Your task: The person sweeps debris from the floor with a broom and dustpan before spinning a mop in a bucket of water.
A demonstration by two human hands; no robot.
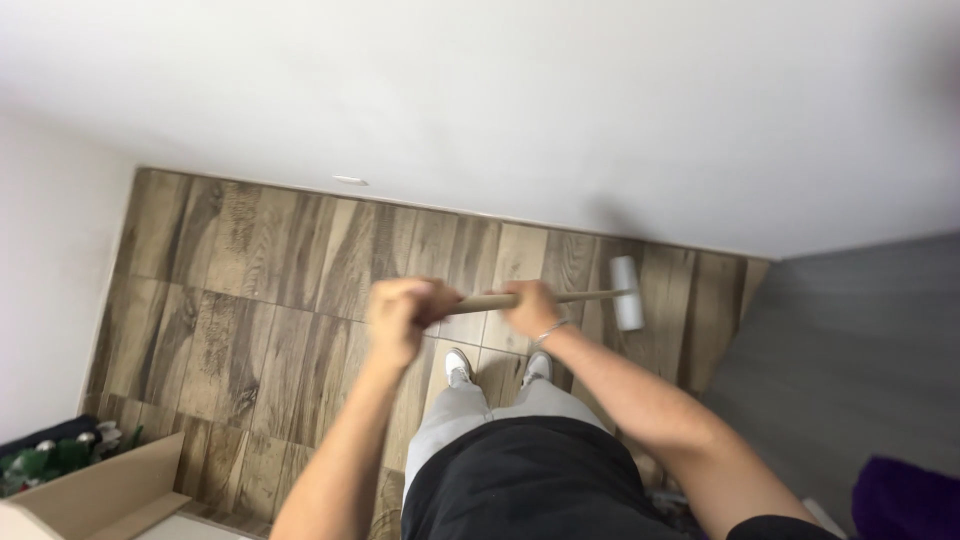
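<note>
Tan handle (560, 297), white roller head (626, 292) — brown wood-grain floor (250, 290), white wall (500, 90).

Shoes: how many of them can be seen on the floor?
2. The left shoe and the right shoe stand side by side on the wooden floor, below the roller handle; trousers hide their heels.

**Count of things in view**

Two hands show, the left hand (400, 312) and the right hand (530, 308), both closed round one roller (626, 292) with one long handle. Two shoes (458, 366) stand on the wood floor (250, 300). One cardboard box (95, 495) sits bottom left. One purple cloth (905, 497) lies bottom right.
</note>
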